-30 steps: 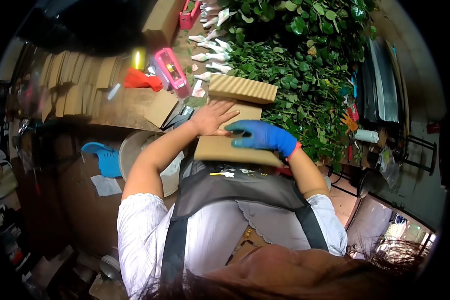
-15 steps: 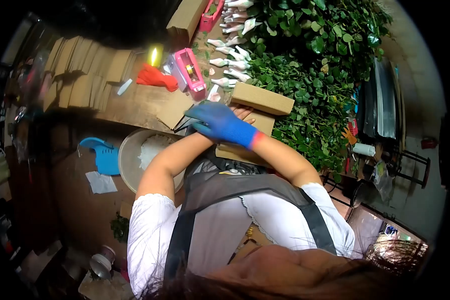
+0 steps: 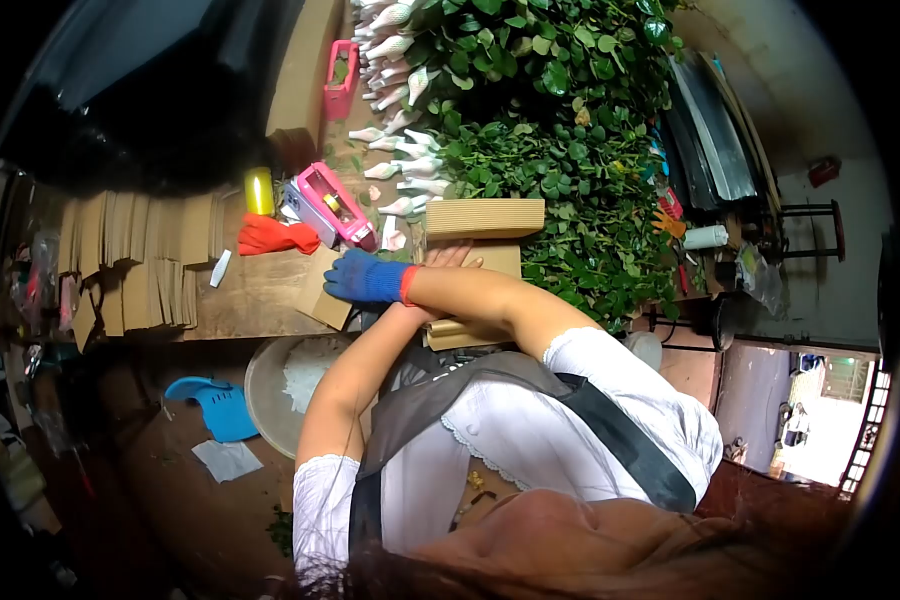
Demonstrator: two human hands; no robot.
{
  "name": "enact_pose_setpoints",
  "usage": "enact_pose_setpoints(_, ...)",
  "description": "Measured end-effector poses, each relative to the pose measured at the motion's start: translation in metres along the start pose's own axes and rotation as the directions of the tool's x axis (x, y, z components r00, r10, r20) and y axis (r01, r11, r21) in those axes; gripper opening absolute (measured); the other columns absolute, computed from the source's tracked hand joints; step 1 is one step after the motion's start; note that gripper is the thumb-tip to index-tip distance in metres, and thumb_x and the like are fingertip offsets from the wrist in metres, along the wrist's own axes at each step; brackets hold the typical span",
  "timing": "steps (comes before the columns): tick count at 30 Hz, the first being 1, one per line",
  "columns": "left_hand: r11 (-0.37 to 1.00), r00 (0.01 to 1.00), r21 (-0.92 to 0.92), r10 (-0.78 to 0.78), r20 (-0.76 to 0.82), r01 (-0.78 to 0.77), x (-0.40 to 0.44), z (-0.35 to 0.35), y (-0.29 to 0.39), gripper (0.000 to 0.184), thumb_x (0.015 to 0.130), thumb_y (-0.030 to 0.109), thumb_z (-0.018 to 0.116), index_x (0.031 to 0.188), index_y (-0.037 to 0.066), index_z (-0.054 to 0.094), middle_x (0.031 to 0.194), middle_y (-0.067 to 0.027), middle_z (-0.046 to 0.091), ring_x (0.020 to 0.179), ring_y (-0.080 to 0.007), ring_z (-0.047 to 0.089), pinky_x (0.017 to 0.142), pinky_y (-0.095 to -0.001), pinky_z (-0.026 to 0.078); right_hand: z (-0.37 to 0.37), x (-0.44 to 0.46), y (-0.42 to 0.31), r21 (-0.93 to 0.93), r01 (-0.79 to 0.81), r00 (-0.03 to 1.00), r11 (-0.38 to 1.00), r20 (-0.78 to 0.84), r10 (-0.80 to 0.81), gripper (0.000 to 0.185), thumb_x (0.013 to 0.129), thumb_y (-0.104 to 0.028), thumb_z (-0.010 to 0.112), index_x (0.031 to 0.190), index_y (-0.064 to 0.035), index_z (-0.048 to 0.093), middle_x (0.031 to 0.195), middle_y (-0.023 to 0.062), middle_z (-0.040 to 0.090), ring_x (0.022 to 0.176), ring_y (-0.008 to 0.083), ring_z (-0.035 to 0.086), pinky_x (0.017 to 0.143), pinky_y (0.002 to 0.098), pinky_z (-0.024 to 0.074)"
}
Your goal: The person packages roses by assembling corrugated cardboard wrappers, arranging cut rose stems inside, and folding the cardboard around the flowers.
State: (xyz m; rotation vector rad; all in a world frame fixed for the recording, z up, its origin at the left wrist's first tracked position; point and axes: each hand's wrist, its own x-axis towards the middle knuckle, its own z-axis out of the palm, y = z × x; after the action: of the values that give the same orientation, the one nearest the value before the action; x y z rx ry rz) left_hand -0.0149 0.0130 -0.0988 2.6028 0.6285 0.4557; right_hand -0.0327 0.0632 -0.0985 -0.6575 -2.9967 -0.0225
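My forearms cross over a folded piece of corrugated cardboard (image 3: 500,262) at the table's front edge. My bare left hand (image 3: 455,254) lies on it under my right forearm, with fingers stretched out and apart. The blue-gloved right hand (image 3: 368,277) reaches across to the left, its fingers over a flat cardboard sheet (image 3: 315,298); the thumb is hidden. A raised corrugated flap (image 3: 485,219) stands just beyond my left hand. White-wrapped flower heads (image 3: 420,185) with leafy green stems (image 3: 595,180) lie behind the cardboard.
A pink tape dispenser (image 3: 337,205), a red cloth-like item (image 3: 275,235) and a yellow roll (image 3: 258,190) lie left of the flowers. Stacked cardboard pieces (image 3: 140,235) stand farther left. Below the table edge are a large tub (image 3: 270,400) and a blue plastic piece (image 3: 215,408).
My gloved right hand has moved left, from above my left wrist onto the cardboard sheet. My left hand stays on the folded cardboard. The whole view has shifted.
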Motion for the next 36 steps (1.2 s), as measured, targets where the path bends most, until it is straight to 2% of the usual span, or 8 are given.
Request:
enact_pose_setpoints(7,0.998,0.998,0.017,-0.052,-0.034,0.053,0.000,0.003,0.004,0.073,0.084,0.052,0.062,0.147,0.017,0.048,0.157,-0.0198,0.034,0.145,-0.0372,0.033,0.115,-0.0526,0.028,-0.105,-0.090,0.000,0.663,-0.176,0.852,0.727,-0.267,0.450,0.028,0.087,-0.021,0.062,0.112,-0.0088,0.068,0.111,0.0142,0.068,0.095,0.0346,0.067,0.082,0.0415,0.0548)
enact_pose_setpoints(12,0.971,0.985,-0.166,-0.171,0.036,0.174,-0.003,-0.005,0.004,0.070,0.084,0.049,0.063,0.143,0.014,0.051,0.149,-0.0164,0.046,0.138,-0.0361,0.041,0.113,-0.0518,0.032,-0.111,-0.203,0.001,0.904,-0.413,0.730,-0.108,0.399,0.555,0.038,0.093,-0.032,0.064,0.117,-0.0034,0.068,0.102,0.0115,0.073,0.083,0.0221,0.068,0.077,0.0348,0.0556)
enact_pose_setpoints(15,0.981,0.995,-0.171,-0.081,0.062,0.091,-0.001,-0.010,0.000,0.064,0.085,0.045,0.063,0.139,0.010,0.054,0.146,-0.0175,0.049,0.135,-0.0380,0.044,0.112,-0.0529,0.033,-0.109,-0.227,0.013,0.729,-0.612,0.553,-0.307,0.671,0.494,0.044,0.093,-0.041,0.065,0.110,-0.0008,0.070,0.092,0.0090,0.073,0.072,0.0144,0.065,0.068,0.0304,0.0555)
enact_pose_setpoints(19,0.990,0.994,0.119,0.070,0.080,-0.079,-0.024,-0.020,-0.015,0.058,0.087,0.040,0.062,0.134,0.006,0.056,0.141,-0.0179,0.053,0.132,-0.0384,0.047,0.114,-0.0527,0.032,-0.108,-0.225,0.033,0.544,-0.833,0.465,-0.102,0.787,0.406,0.049,0.091,-0.047,0.065,0.085,0.0009,0.072,0.070,0.0088,0.070,0.057,0.0161,0.064,0.058,0.0288,0.0537)
enact_pose_setpoints(27,0.993,0.989,-0.100,0.049,-0.139,-0.063,-0.009,-0.087,0.021,0.023,0.077,0.004,0.072,0.100,0.003,0.070,0.103,-0.0122,0.070,0.095,-0.0311,0.067,0.081,-0.0394,0.056,-0.113,-0.220,0.026,0.451,-0.876,0.467,0.168,0.711,0.525,0.061,0.088,-0.059,0.061,0.059,-0.0062,0.067,0.060,0.0052,0.067,0.055,0.0213,0.066,0.065,0.0370,0.0545)
enact_pose_setpoints(31,0.995,0.993,-0.046,-0.096,-0.067,0.093,-0.001,-0.070,0.030,0.008,0.080,0.011,0.072,0.084,0.004,0.071,0.091,-0.0109,0.070,0.084,-0.0302,0.068,0.074,-0.0391,0.057,-0.149,-0.229,0.027,0.359,-0.750,0.655,0.556,0.521,0.547,0.050,0.092,-0.053,0.056,0.084,-0.0067,0.073,0.090,0.0154,0.073,0.080,0.0284,0.070,0.079,0.0424,0.0540)
enact_pose_setpoints(32,0.995,0.992,-0.034,-0.096,-0.079,0.094,0.001,-0.070,0.033,0.009,0.081,0.013,0.073,0.082,0.004,0.072,0.091,-0.0106,0.070,0.083,-0.0295,0.068,0.073,-0.0391,0.057,-0.187,-0.231,0.043,0.465,-0.767,0.641,0.441,0.547,0.538,0.049,0.092,-0.056,0.052,0.111,-0.0164,0.072,0.110,0.0147,0.071,0.097,0.0331,0.067,0.090,0.0447,0.0525)
enact_pose_setpoints(36,0.988,0.986,-0.032,-0.152,-0.070,0.150,0.000,-0.067,0.040,0.009,0.080,0.011,0.074,0.084,0.003,0.073,0.092,-0.0107,0.070,0.083,-0.0302,0.068,0.074,-0.0392,0.057,-0.164,-0.272,0.134,0.488,-0.781,0.360,0.390,-0.159,0.919,0.028,0.086,-0.024,0.066,0.113,-0.0162,0.068,0.101,0.0107,0.068,0.092,0.0321,0.067,0.078,0.0421,0.0560)
